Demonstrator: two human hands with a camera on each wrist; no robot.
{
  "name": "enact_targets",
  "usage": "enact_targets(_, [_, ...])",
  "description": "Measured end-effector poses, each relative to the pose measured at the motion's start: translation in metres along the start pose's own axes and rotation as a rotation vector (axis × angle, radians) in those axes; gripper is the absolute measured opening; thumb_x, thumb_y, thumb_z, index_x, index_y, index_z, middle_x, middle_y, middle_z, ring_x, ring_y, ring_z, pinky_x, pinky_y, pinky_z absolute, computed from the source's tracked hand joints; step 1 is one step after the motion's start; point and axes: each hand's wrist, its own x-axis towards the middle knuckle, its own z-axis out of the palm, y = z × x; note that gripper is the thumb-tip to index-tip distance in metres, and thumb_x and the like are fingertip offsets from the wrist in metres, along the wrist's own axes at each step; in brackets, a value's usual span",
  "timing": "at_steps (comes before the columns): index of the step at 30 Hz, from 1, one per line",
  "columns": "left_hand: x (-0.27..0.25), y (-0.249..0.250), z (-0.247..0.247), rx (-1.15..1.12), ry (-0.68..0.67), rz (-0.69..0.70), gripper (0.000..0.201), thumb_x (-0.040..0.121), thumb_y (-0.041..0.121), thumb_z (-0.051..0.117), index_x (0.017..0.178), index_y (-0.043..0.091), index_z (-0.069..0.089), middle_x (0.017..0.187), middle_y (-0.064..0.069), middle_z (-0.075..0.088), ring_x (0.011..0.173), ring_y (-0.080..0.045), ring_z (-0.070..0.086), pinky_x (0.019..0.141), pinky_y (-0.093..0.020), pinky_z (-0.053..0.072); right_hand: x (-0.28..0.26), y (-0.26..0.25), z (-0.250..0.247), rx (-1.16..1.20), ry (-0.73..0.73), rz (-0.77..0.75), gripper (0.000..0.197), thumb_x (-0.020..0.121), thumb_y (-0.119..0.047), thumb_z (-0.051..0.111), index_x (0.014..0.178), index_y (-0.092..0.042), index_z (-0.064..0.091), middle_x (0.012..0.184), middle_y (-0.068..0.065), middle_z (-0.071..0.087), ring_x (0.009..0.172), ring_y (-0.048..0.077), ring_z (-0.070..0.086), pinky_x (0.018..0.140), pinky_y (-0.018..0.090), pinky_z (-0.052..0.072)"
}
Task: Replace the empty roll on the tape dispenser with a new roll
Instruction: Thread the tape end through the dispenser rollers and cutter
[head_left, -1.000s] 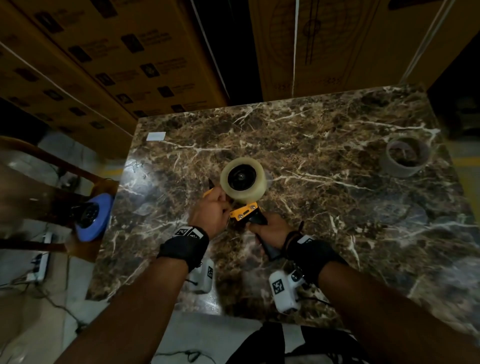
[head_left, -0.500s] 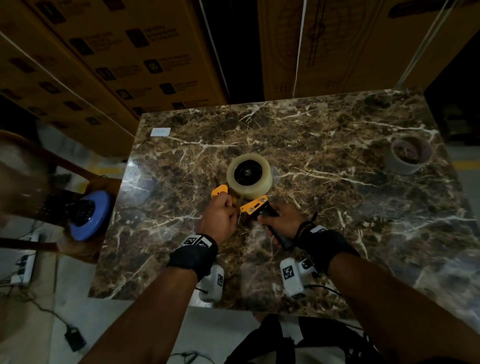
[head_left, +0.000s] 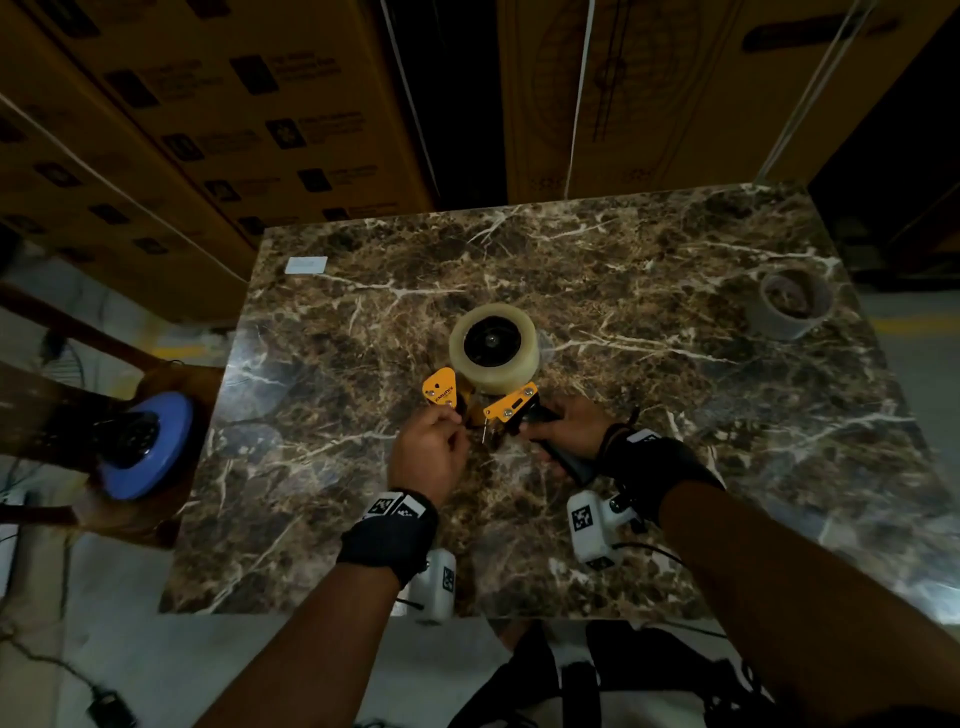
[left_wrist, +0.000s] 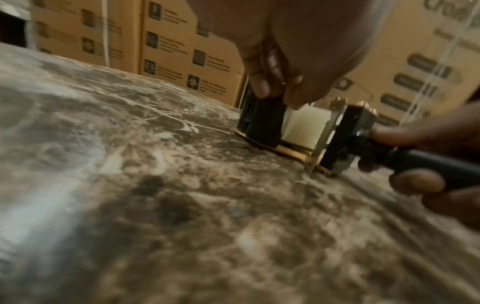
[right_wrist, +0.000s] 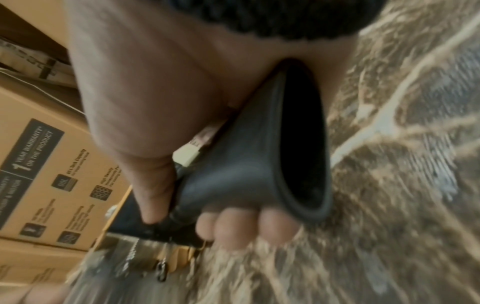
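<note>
The yellow tape dispenser (head_left: 506, 408) lies on its side on the marble table (head_left: 675, 467). The new cream roll (head_left: 493, 376) sits on its hub. My right hand (head_left: 569, 428) grips the black handle (right_wrist: 246, 164), with fingers curled under it. My left hand (head_left: 431, 452) is curled at the dispenser's front. In the left wrist view one of its fingertips (left_wrist: 259, 88) rests on the black roller (left_wrist: 262, 121) beside the roll (left_wrist: 306, 127). It seems to pinch the clear tape end (right_wrist: 98, 267), which is blurred. The empty grey core (head_left: 792, 317) stands at the far right.
Stacked cardboard boxes (head_left: 260, 130) rise behind the table. A blue disc-shaped item (head_left: 145, 447) rests on a wooden chair at the left. A small white label (head_left: 305, 265) lies near the table's back left corner. The table's front edge is under my wrists.
The dispenser went from raised and tilted to lying flat on the table. My left hand slid from beside the roll back to the front roller, uncovering the yellow side plate.
</note>
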Motion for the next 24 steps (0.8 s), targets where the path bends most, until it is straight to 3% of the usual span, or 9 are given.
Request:
enact_targets(2, [0.002,0.003,0.000,-0.006,0.021,-0.009,0.004,0.070,0.001,0.068,0.069,0.000,0.072,0.083,-0.010,0.073,0.065,-0.021,0.068,0.062,-0.025,0.054,0.000,-0.002,-0.002,-0.026,-0.028,0.009,0.020,0.086,-0.021,0.067,0.097,-0.005,0.061,0.065,0.008,0.061,0.049,0.019,0.057,0.044,0.025,0.050])
enact_targets(5, [0.007,0.009,0.002,-0.012,-0.009,-0.007,0.010,0.062,-0.006,0.074,0.064,0.003,0.071,0.082,-0.009,0.075,0.064,-0.019,0.070,0.062,-0.021,0.052,-0.002,-0.005,-0.006,-0.063,-0.034,-0.004,0.009,0.089,-0.020,0.063,0.088,-0.012,0.060,0.063,0.005,0.060,0.038,0.008,0.056,0.038,0.019,0.046])
enact_targets(9, [0.009,0.019,0.004,-0.080,0.039,-0.132,0.010,0.065,-0.006,0.072,0.059,0.001,0.069,0.081,-0.012,0.074,0.069,-0.023,0.070,0.070,-0.020,0.047,-0.001,-0.006,-0.006,-0.072,-0.038,0.007,0.010,0.089,-0.021,0.063,0.083,-0.015,0.059,0.063,0.007,0.060,0.037,0.012,0.056,0.039,0.023,0.049])
enact_targets(14, [0.002,0.023,0.011,-0.148,0.162,-0.237,0.015,0.064,-0.005,0.073,0.054,0.004,0.065,0.070,-0.011,0.072,0.061,-0.024,0.067,0.061,-0.021,0.046,0.003,-0.004,-0.003,-0.146,-0.024,-0.020,0.024,0.090,-0.022,0.062,0.102,-0.001,0.061,0.061,0.008,0.059,0.037,0.013,0.054,0.042,0.026,0.049])
enact_targets(17, [-0.006,0.019,0.014,-0.179,0.198,-0.310,0.009,0.070,-0.003,0.070,0.064,0.003,0.069,0.066,-0.014,0.068,0.062,-0.028,0.064,0.060,-0.029,0.050,0.003,-0.003,-0.003,-0.156,-0.033,-0.014,0.027,0.090,-0.022,0.061,0.106,0.000,0.060,0.061,0.008,0.058,0.043,0.017,0.054,0.043,0.028,0.050])
enact_targets(20, [-0.016,0.006,0.015,-0.196,0.151,-0.406,0.006,0.075,0.002,0.068,0.069,0.003,0.069,0.068,-0.016,0.067,0.063,-0.030,0.063,0.059,-0.032,0.049,0.004,-0.004,-0.002,-0.150,-0.037,-0.002,0.020,0.090,-0.022,0.061,0.099,-0.004,0.060,0.060,0.008,0.057,0.043,0.017,0.054,0.044,0.028,0.051])
enact_targets(24, [-0.023,-0.006,0.015,-0.235,0.148,-0.399,0.009,0.074,0.005,0.068,0.066,0.005,0.064,0.063,-0.013,0.065,0.058,-0.028,0.060,0.055,-0.036,0.051,0.005,-0.004,-0.002,-0.168,-0.037,-0.015,0.018,0.090,-0.022,0.062,0.087,-0.005,0.060,0.060,0.010,0.056,0.044,0.019,0.053,0.046,0.031,0.051])
